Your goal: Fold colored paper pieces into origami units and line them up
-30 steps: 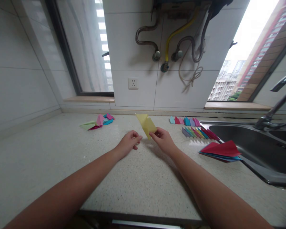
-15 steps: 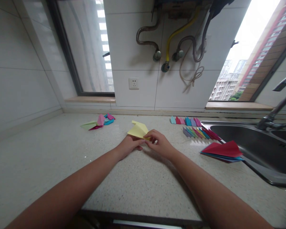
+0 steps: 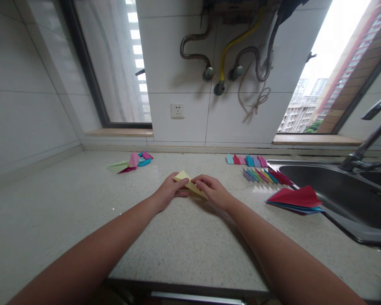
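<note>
Pinching yellow paper (image 3: 184,177): left hand (image 3: 167,193), right hand (image 3: 214,191); sink (image 3: 336,195) apart

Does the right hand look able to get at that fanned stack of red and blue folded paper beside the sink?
Probably yes. The right hand holds the yellow folded paper, but only bare speckled countertop lies between it and the red-topped stack, on its own side.

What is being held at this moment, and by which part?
A folded yellow paper, low on the countertop: the left hand grips its left corner, the right hand pinches its right edge.
</note>
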Demonstrator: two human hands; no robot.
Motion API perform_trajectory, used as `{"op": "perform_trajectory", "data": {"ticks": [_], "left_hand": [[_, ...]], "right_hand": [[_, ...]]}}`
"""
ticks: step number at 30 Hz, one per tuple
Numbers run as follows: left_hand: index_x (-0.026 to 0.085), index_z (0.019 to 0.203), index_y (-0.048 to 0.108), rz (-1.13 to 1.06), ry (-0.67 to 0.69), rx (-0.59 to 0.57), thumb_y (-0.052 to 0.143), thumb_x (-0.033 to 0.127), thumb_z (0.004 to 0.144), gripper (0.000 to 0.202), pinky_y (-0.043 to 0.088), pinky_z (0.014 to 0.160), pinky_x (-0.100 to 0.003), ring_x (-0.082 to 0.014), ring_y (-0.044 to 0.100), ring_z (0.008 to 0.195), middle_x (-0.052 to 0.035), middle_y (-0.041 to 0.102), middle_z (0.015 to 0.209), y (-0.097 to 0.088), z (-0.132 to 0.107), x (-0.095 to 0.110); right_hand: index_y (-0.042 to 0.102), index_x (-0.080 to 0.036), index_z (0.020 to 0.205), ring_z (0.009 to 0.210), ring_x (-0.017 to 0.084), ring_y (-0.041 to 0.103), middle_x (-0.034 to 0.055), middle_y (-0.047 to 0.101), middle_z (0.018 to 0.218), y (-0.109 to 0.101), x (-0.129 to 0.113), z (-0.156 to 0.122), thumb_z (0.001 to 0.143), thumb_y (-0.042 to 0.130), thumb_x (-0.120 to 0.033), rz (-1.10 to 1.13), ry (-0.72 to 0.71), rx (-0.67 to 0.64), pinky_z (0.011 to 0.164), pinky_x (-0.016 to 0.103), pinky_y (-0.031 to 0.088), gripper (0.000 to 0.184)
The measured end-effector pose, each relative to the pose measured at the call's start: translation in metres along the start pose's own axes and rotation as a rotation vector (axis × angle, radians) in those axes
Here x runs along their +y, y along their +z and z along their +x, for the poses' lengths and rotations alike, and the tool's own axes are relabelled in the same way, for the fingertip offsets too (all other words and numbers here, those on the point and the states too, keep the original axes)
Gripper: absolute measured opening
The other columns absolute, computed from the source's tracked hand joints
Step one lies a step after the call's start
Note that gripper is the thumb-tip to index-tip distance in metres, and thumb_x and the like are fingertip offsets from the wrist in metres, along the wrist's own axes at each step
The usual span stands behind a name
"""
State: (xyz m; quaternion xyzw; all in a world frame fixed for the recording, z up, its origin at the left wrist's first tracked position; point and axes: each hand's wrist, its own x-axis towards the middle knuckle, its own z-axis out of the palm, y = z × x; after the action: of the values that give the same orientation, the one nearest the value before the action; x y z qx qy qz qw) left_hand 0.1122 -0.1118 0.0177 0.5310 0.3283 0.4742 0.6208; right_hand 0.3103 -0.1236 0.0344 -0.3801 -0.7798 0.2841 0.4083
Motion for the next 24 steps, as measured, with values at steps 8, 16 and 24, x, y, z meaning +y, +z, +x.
{"op": "perform_trajectory", "data": {"ticks": [8, 16, 24], "left_hand": [[0.019, 0.103, 0.05, -0.074, -0.016, 0.081, 0.073, 0.028, 0.079, 0.034, 0.058, 0.067, -0.03, -0.0206, 0.068, 0.089, -0.0092, 0.065, 0.101, -0.003, 0.001, 0.0], [0.018, 0.099, 0.057, -0.11, 0.012, 0.074, 0.07, 0.036, 0.081, 0.029, 0.058, 0.065, -0.031, -0.0186, 0.063, 0.085, -0.0059, 0.06, 0.092, -0.004, 0.003, 0.0], [0.014, 0.097, 0.063, -0.072, 0.044, 0.102, 0.066, 0.038, 0.083, 0.028, 0.058, 0.067, -0.031, -0.0219, 0.066, 0.088, -0.0115, 0.065, 0.098, -0.013, 0.008, -0.003]], "right_hand": [[0.069, -0.019, 0.091, 0.074, 0.015, 0.059, 0.0057, 0.071, 0.088, -0.003, 0.02, 0.002, 0.09, 0.054, -0.036, -0.334, 0.17, 0.071, 0.068, 0.028, 0.041, 0.023], [0.073, -0.019, 0.086, 0.074, 0.017, 0.059, 0.0068, 0.071, 0.086, -0.002, 0.016, -0.002, 0.081, 0.064, -0.038, -0.529, 0.109, -0.134, 0.066, 0.028, 0.039, 0.022], [0.074, -0.021, 0.087, 0.082, 0.018, 0.06, 0.0059, 0.07, 0.088, -0.008, 0.017, 0.002, 0.085, 0.061, -0.03, -0.59, 0.037, 0.004, 0.075, 0.031, 0.043, 0.015]]}}
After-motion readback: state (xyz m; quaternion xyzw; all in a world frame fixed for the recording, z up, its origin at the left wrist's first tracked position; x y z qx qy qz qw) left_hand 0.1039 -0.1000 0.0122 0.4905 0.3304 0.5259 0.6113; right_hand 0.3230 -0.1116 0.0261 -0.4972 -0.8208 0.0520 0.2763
